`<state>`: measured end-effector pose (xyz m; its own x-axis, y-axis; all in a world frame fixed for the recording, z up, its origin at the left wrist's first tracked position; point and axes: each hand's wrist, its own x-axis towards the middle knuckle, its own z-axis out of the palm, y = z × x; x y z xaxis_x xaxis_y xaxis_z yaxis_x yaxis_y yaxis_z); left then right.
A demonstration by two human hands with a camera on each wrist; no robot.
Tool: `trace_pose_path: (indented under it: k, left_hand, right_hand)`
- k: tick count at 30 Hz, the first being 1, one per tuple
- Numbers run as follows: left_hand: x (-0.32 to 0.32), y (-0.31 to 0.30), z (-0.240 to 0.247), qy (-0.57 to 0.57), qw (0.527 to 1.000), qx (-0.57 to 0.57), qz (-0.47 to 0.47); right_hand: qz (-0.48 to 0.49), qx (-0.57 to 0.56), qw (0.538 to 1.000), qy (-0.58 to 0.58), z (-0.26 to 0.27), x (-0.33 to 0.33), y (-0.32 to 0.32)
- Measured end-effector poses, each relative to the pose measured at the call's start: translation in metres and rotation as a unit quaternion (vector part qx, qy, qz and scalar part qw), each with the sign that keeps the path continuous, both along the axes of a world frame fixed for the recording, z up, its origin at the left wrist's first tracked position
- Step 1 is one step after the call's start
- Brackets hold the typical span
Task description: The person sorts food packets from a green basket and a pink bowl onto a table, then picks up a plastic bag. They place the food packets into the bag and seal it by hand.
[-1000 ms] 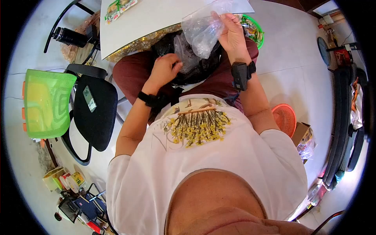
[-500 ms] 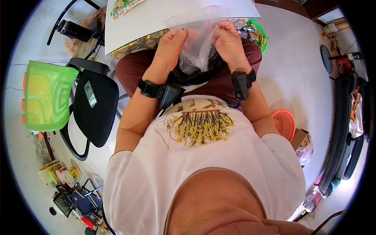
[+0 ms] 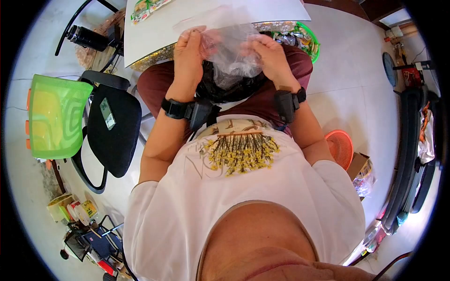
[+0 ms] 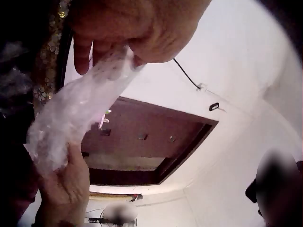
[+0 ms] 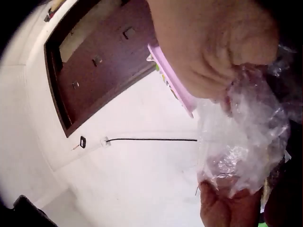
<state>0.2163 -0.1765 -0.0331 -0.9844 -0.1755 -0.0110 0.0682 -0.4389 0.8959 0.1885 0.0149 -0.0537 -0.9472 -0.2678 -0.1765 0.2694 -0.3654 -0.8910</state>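
Observation:
A clear plastic bag [image 3: 228, 44] is stretched between both hands above the lap. The left hand [image 3: 188, 58] pinches one side of it, thumb along the top. At the opposite side the right hand [image 3: 273, 58] grips the film between thumb and fingers. Seen from the left wrist, the crumpled bag [image 4: 71, 116] spans from one hand to the other. In the right wrist view its wrinkled film [image 5: 246, 137] partly covers the fingers. Below, a black plastic bag [image 3: 220, 91] lies between the thighs, partly hidden by the clear one.
A white table [image 3: 164, 33] with a patterned gold edge stands in front, a green and white food packet [image 3: 146, 9] on it. A green-rimmed basket [image 3: 316, 47] of small packets is at right. A black and green chair [image 3: 117, 126] stands at left, an orange basket [image 3: 341, 147] by the right elbow.
The right hand first held the clear bag up alone. The left hand rose from the lap and took its other side, then moved left, spreading the bag wider.

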Motion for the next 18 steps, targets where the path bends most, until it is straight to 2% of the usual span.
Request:
trace_pose_path:
  k: [5,8,11,12,15,16,18]
  left_hand:
    - [0.010,-0.018,-0.012,-0.004,0.999,0.016,-0.034]
    - [0.009,-0.042,-0.001,-0.056,0.980,0.154,-0.111]
    - [-0.001,-0.070,0.003,-0.017,0.937,0.204,-0.282]
    - [-0.002,-0.070,0.006,-0.061,0.947,0.178,-0.261]
    - [-0.004,-0.059,0.008,-0.100,0.949,-0.066,-0.292]
    - [-0.005,-0.055,0.004,-0.105,0.952,-0.064,-0.279]
    - [-0.004,-0.048,-0.009,-0.116,0.958,-0.059,-0.255]
  right_hand:
    - [-0.008,-0.020,0.995,0.098,-0.017,-0.018,0.019]
    - [0.044,0.037,0.986,0.159,-0.015,-0.021,0.024]
    - [0.121,0.107,0.967,0.199,0.003,-0.023,0.027]
    - [0.134,0.124,0.957,0.226,0.007,-0.023,0.025]
    - [0.159,0.139,0.936,0.280,0.016,-0.026,0.019]
    - [0.165,0.139,0.931,0.294,0.016,-0.028,0.017]
    - [0.123,0.098,0.964,0.213,0.009,-0.033,0.016]
